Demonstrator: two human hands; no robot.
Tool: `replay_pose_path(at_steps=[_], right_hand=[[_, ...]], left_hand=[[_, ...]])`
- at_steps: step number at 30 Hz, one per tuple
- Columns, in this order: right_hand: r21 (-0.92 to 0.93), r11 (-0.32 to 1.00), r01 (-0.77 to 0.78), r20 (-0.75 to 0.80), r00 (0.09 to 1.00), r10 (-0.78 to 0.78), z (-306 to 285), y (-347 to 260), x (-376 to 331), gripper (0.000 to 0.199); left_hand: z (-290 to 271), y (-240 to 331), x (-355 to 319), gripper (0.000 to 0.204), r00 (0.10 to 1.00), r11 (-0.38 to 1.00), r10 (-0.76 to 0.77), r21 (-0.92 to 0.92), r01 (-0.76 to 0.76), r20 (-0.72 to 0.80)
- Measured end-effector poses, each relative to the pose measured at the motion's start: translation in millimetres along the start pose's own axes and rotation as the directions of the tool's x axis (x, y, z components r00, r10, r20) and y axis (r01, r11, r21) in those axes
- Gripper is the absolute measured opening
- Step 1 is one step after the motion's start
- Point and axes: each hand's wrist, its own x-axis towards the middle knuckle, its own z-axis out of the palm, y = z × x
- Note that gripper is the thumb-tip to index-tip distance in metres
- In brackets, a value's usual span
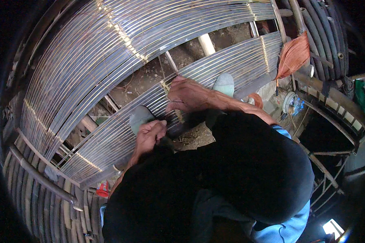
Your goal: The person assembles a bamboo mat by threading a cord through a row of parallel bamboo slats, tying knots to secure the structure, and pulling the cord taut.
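Under my hands lies a long narrow panel of thin grey slats (247, 60), crossed by pale yellow bindings. My right hand (186, 94) rests at its middle binding, fingers curled down against the slats; what they grip is hidden. Nearer to me and to the left, my left hand (151, 131) is closed in a pinch, and whatever it holds is too small to make out. Both my feet press on the panel, the left foot (140, 116) beside my left hand and the right foot (224, 84) beyond my right forearm.
A wider slatted panel (85, 60) curves across the far side, with fine reddish strands over it. An orange bundle of cord (294, 54) hangs at the right. Poles (48, 214) line the left. A red container (103, 189) and a clear bottle (294, 104) are nearby.
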Motion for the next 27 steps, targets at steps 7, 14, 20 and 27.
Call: replay_pose_path(at_steps=[7, 14, 20, 27], right_hand=[[-0.097, 0.991, -0.093, 0.12, 0.987, 0.105, 12, -20, 2, 0.039], [0.132, 0.964, -0.233, 0.027, 0.972, 0.231, -32, -50, -6, 0.022], [0.108, 0.974, -0.198, -0.047, 0.978, 0.204, -39, -67, 5, 0.022], [0.517, 0.694, -0.502, -0.353, 0.613, 0.707, -81, -66, -79, 0.022]], left_hand=[[-2, 6, -28, 0.027, 0.971, 0.983, 0.163, 0.107, -0.146, -0.173], [-37, 65, -33, 0.04, 0.92, 0.881, 0.263, -0.316, -0.352, -0.292], [-40, 102, -75, 0.024, 0.824, 0.63, 0.562, 0.605, -0.487, 0.078], [-109, 126, -54, 0.049, 0.561, 0.638, 0.681, 0.758, -0.137, -0.471]])
